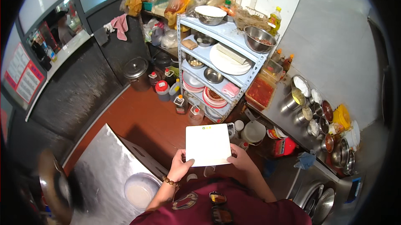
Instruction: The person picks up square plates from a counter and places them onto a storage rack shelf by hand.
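Note:
A white square plate [207, 144] is held flat in front of my chest, over the red-brown floor. My left hand [180, 166] grips its near left corner, thumb on top. My right hand [241, 158] holds its near right edge. A bead bracelet sits on my left wrist. The plate's top looks bare except for a small mark at its far edge.
A grey metal rack [254, 60] ahead carries stacked plates, steel bowls and a pink cloth. Oil bottles and a lidded pot [136, 72] stand on the floor. A steel counter [273, 114] at right holds several seasoning tins. At lower left, a steel table [100, 162] bears a white bowl [140, 189].

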Action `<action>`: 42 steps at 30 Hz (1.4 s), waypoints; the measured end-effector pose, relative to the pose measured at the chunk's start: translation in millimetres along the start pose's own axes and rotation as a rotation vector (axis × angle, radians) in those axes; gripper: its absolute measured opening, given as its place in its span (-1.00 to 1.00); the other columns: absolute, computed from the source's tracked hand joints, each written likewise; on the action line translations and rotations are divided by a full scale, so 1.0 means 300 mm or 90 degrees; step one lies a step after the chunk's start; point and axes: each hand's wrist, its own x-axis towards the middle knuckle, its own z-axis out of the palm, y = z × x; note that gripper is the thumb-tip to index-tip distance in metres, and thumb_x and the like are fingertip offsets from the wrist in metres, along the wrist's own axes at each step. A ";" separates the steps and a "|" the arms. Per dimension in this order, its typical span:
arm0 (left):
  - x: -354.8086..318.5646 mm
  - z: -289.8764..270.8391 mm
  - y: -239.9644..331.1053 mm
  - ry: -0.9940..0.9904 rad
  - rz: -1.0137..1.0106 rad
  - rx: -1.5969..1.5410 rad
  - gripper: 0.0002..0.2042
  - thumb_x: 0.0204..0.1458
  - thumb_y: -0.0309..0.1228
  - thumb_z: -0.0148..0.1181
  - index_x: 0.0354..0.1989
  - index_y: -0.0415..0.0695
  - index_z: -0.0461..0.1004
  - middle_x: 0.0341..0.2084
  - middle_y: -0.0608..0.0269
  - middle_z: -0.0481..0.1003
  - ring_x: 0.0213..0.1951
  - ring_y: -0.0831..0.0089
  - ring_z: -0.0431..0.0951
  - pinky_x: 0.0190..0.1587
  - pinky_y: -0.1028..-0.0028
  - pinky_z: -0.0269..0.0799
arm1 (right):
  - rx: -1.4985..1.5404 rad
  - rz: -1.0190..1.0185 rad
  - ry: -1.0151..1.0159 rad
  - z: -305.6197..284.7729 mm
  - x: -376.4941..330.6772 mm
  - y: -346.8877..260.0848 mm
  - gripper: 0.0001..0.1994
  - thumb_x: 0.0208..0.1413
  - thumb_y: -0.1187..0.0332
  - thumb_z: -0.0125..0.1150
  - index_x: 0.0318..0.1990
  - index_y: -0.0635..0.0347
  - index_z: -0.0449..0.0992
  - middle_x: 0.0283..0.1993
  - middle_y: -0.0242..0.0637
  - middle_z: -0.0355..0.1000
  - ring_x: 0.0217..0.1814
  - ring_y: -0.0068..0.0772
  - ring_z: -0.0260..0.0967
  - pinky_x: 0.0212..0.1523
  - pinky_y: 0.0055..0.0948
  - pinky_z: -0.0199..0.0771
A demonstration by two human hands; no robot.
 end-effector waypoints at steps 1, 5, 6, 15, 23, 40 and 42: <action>0.021 0.000 0.031 0.006 0.002 0.009 -0.68 -0.03 -0.62 0.23 -0.08 -0.23 0.36 -0.23 0.25 0.49 -0.18 0.52 0.48 -0.07 0.47 0.43 | 0.032 0.006 -0.040 -0.024 0.036 -0.026 -0.40 -0.05 0.59 0.02 0.27 0.36 0.28 0.10 -0.21 0.44 0.13 -0.40 0.38 0.20 -0.38 0.32; 0.114 0.025 0.126 -0.013 0.016 -0.094 -0.69 -0.01 -0.65 0.18 -0.06 -0.25 0.35 -0.16 0.23 0.49 -0.10 0.50 0.47 -0.01 0.48 0.41 | 0.069 -0.050 -0.139 -0.136 0.146 -0.064 -0.38 0.03 0.64 0.04 0.34 0.36 0.20 0.14 -0.25 0.42 0.15 -0.45 0.36 0.21 -0.40 0.31; 0.146 0.044 0.167 -0.021 0.015 -0.104 -0.69 -0.04 -0.65 0.14 -0.07 -0.23 0.35 -0.17 0.25 0.48 -0.11 0.51 0.46 -0.04 0.51 0.38 | 0.075 -0.053 -0.140 -0.167 0.169 -0.083 -0.38 0.03 0.64 0.04 0.34 0.36 0.20 0.14 -0.25 0.42 0.15 -0.45 0.36 0.21 -0.40 0.31; 0.392 0.208 0.336 -0.074 0.058 -0.111 -0.67 0.01 -0.66 0.14 -0.01 -0.21 0.36 -0.16 0.31 0.47 -0.09 0.54 0.44 0.02 0.50 0.35 | 0.119 -0.074 -0.152 -0.426 0.300 -0.148 -0.30 0.15 0.52 0.22 0.43 0.31 0.05 0.26 -0.28 0.30 0.26 -0.47 0.25 0.26 -0.41 0.24; 0.496 0.223 0.446 -0.166 0.087 -0.128 -0.59 0.02 -0.68 0.14 0.09 -0.20 0.34 -0.02 0.28 0.45 0.08 0.48 0.41 0.19 0.42 0.28 | 0.177 -0.155 -0.206 -0.516 0.393 -0.248 -0.21 0.15 0.47 0.26 0.47 0.27 -0.05 0.31 -0.31 0.25 0.28 -0.48 0.23 0.27 -0.43 0.20; 1.028 0.079 0.644 -0.394 0.126 -0.142 -0.52 0.07 -0.53 0.21 0.20 -0.24 0.30 0.03 0.24 0.45 0.10 0.47 0.41 0.18 0.40 0.26 | 0.254 -0.149 -0.079 -0.463 0.679 -0.366 -0.16 0.07 0.45 0.34 0.45 0.30 -0.04 0.26 -0.25 0.32 0.23 -0.47 0.29 0.22 -0.45 0.25; 1.097 0.064 0.659 -0.445 0.142 -0.165 -0.52 0.14 -0.53 0.17 0.25 -0.25 0.24 0.09 0.21 0.43 0.16 0.44 0.38 0.23 0.38 0.24 | 0.252 -0.164 -0.040 -0.431 0.711 -0.413 -0.16 0.07 0.46 0.34 0.45 0.32 -0.03 0.26 -0.24 0.32 0.25 -0.45 0.29 0.23 -0.44 0.25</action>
